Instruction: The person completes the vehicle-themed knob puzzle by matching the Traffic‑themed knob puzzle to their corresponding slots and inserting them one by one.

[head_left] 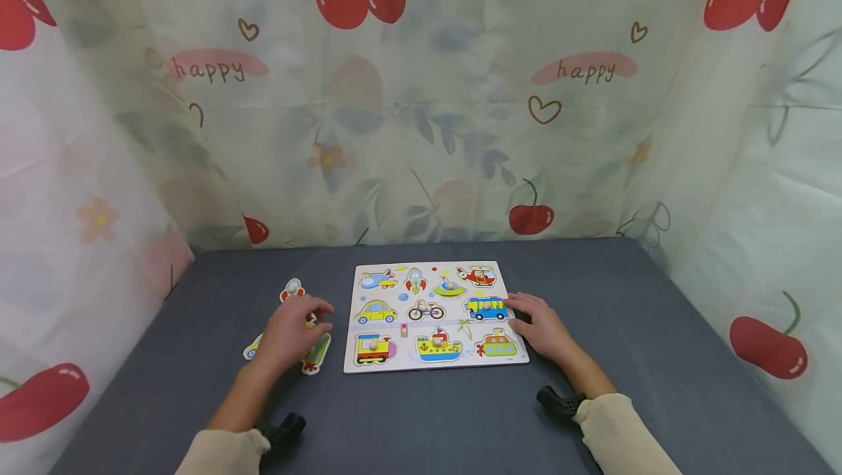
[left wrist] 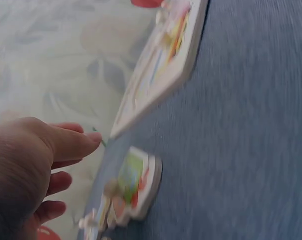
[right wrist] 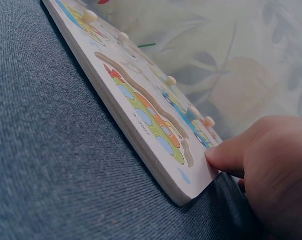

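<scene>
A white wooden puzzle board (head_left: 408, 325) with vehicle pictures lies on the table. My left hand (head_left: 292, 332) hovers over loose knobbed pieces left of the board, its fingers loosely bent with nothing between them. Around it lie a rocket piece (head_left: 292, 289), a yellow car piece (head_left: 251, 348) and a green submarine piece (head_left: 316, 355); the hand partly hides the group. At the board's right edge rests my right hand (head_left: 542, 329), its thumb (right wrist: 218, 156) touching the top face near the corner. Close by sits the blue and yellow bus piece (head_left: 487, 308) in its slot.
On the board, the train piece (head_left: 373, 348) and the ship piece (head_left: 438, 347) sit in their slots, while the submarine slot (right wrist: 146, 120) shows its printed bottom. A dark grey cloth covers the table (head_left: 421, 424). Behind hangs a cherry-patterned curtain (head_left: 434, 146).
</scene>
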Demonstrator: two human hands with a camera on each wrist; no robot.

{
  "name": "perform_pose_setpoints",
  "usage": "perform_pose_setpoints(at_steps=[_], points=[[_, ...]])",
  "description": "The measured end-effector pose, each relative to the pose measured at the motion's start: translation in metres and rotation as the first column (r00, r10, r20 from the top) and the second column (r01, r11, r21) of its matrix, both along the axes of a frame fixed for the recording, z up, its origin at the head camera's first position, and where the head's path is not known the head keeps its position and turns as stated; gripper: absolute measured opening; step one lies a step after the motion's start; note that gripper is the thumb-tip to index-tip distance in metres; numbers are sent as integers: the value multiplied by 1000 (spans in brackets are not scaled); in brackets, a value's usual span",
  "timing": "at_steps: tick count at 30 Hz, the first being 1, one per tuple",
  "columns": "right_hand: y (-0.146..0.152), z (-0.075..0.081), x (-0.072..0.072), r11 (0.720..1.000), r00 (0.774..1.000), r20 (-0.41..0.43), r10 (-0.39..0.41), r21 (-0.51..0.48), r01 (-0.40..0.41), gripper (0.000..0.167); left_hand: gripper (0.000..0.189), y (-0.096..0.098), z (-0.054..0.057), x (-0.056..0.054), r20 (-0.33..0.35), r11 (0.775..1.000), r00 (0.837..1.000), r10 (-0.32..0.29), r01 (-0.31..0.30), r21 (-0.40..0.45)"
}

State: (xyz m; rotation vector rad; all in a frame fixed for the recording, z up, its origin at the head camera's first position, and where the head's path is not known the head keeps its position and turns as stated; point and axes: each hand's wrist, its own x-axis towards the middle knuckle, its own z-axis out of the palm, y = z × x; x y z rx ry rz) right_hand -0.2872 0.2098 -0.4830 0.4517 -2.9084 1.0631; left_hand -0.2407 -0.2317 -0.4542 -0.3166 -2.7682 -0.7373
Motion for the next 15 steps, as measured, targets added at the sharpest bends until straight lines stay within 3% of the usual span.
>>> perform_pose_setpoints(at_steps=[8, 15], points=[[2, -2, -2, 1000, 1000, -11, 2, 11, -2, 43, 17, -26, -6, -6, -81, 998, 995, 59, -62, -30], [1, -2, -1, 1000, 1000, -11, 3, 15, -3, 43, 15, -41, -8, -8, -56, 993, 992, 112, -113, -16]])
